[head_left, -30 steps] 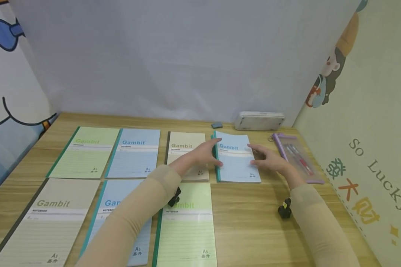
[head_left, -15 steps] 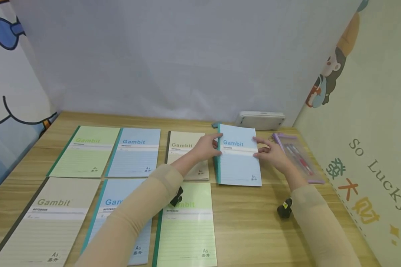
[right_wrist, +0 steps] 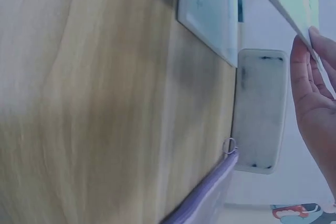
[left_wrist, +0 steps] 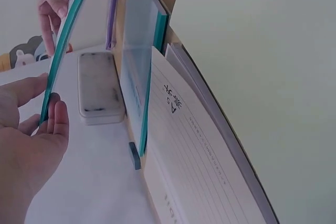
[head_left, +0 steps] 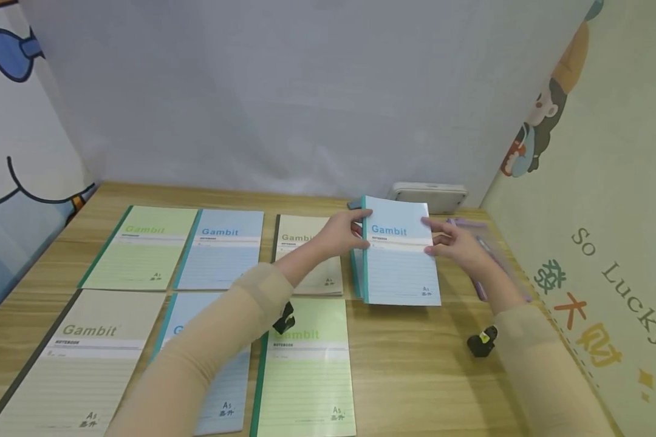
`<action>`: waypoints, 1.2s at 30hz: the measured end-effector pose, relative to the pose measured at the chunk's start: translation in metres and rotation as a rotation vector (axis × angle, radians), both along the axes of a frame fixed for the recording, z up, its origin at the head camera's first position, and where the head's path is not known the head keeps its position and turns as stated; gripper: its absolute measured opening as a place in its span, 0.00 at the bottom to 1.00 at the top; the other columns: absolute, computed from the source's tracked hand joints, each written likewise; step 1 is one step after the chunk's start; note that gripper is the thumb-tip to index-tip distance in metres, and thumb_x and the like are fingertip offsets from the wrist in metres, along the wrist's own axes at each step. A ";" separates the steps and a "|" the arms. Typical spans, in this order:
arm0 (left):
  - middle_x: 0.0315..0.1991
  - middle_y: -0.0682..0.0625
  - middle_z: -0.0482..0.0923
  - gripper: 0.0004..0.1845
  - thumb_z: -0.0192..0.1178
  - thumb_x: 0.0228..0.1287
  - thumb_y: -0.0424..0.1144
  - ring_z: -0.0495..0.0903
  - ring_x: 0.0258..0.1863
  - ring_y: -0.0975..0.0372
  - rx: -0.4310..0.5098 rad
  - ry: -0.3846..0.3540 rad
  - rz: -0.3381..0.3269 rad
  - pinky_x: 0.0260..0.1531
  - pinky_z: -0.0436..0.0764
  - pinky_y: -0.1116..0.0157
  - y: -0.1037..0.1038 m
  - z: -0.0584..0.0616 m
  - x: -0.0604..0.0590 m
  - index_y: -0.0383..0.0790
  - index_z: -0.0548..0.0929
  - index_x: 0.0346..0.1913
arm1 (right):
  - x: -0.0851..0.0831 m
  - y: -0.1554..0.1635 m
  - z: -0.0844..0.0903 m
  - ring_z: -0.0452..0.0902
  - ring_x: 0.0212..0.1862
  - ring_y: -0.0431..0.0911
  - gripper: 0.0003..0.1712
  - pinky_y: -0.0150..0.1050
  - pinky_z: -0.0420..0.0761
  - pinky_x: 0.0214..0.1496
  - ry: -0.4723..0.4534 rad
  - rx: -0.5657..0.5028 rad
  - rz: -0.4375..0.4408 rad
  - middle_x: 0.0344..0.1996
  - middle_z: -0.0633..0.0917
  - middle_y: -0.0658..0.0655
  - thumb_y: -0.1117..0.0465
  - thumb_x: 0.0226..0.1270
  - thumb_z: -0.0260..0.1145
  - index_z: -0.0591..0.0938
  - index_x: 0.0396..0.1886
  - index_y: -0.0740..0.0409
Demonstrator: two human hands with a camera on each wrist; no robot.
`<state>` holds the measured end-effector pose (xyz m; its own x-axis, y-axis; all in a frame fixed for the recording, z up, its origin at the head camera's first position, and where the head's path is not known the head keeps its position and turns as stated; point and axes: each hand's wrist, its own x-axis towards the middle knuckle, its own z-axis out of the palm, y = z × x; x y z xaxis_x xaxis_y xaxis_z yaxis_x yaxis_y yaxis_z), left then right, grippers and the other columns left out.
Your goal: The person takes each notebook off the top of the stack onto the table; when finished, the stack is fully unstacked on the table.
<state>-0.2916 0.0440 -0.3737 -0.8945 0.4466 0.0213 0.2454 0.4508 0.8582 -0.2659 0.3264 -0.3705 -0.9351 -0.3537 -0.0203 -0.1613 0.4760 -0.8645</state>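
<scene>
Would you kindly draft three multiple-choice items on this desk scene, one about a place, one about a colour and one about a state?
1. Where is the white case?
A. At the table's back edge, by the wall
B. At the front edge
C. On the green notebook

2. What colour is the cover of the lifted notebook?
A. Beige
B. Green
C. Light blue

3. How is that notebook held?
A. Lying flat, untouched
B. Raised, gripped on both sides
C. Held by one hand only

Answers:
1 A, the case lies behind the notebooks against the wall.
2 C, its cover is blue with a teal spine.
3 B, the left hand holds the spine side and the right hand the opposite edge.
</scene>
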 end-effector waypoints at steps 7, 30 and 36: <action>0.43 0.50 0.74 0.42 0.67 0.47 0.32 0.75 0.40 0.64 0.058 0.007 -0.067 0.38 0.77 0.73 -0.007 0.011 0.010 0.46 0.58 0.67 | 0.013 0.002 0.018 0.67 0.55 0.44 0.38 0.31 0.72 0.51 0.019 0.068 -0.010 0.65 0.60 0.46 0.55 0.54 0.66 0.61 0.65 0.36; 0.28 0.47 0.71 0.37 0.67 0.48 0.39 0.67 0.23 0.63 0.168 -0.061 -0.290 0.24 0.69 0.70 -0.033 0.004 0.071 0.57 0.64 0.63 | 0.063 0.013 0.030 0.78 0.38 0.47 0.44 0.37 0.78 0.34 -0.039 0.032 0.253 0.68 0.51 0.55 0.67 0.53 0.66 0.56 0.68 0.47; 0.20 0.52 0.64 0.34 0.66 0.49 0.40 0.60 0.18 0.64 0.106 -0.103 -0.323 0.19 0.63 0.71 -0.033 -0.016 0.085 0.58 0.66 0.62 | 0.077 0.012 0.009 0.78 0.29 0.49 0.43 0.42 0.80 0.32 -0.071 0.026 0.312 0.64 0.59 0.53 0.67 0.53 0.66 0.57 0.67 0.50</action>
